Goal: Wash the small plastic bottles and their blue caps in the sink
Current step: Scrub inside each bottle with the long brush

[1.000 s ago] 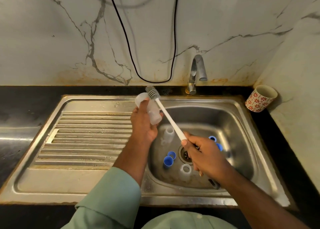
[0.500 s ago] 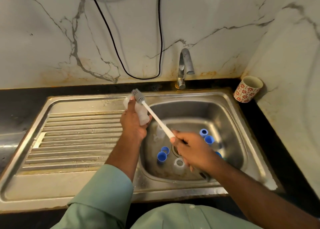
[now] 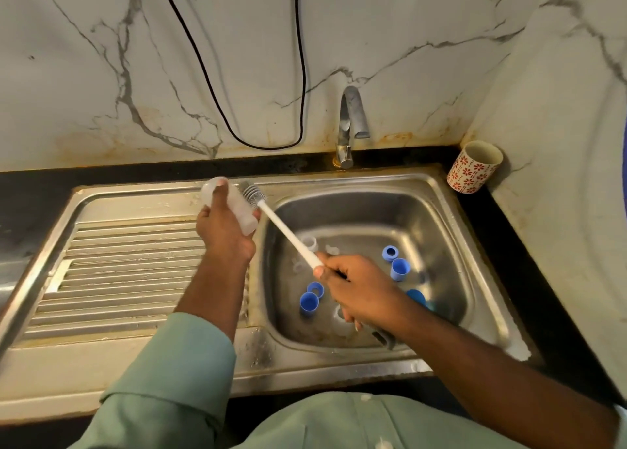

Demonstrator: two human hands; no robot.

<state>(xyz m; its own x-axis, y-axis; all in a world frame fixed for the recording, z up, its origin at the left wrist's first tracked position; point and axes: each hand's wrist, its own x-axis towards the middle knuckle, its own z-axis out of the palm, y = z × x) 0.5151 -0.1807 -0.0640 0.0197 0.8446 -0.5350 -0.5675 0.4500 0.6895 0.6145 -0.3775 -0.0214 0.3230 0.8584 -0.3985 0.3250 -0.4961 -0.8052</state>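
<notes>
Two things we must line up: our left hand (image 3: 225,235) grips the bottle (image 3: 234,208) tilted over the sink (image 3: 441,211) rim, and our right hand (image 3: 359,289) clasps the brush (image 3: 288,231), bristles beside the bottle's wall.

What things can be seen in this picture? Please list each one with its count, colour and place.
held bottle: 1, clear, above the drainboard edge
bottle brush: 1, white handle, bristles beside the held bottle
blue caps: 5 visible, in the basin
loose bottles: at least 2, clear, in the basin
sink: 1, steel
tap: 1, steel, behind the basin
cup: 1, red flower pattern, right counter
cable: 1, black, on the wall
left hand: holds the bottle
right hand: grips the brush
</notes>
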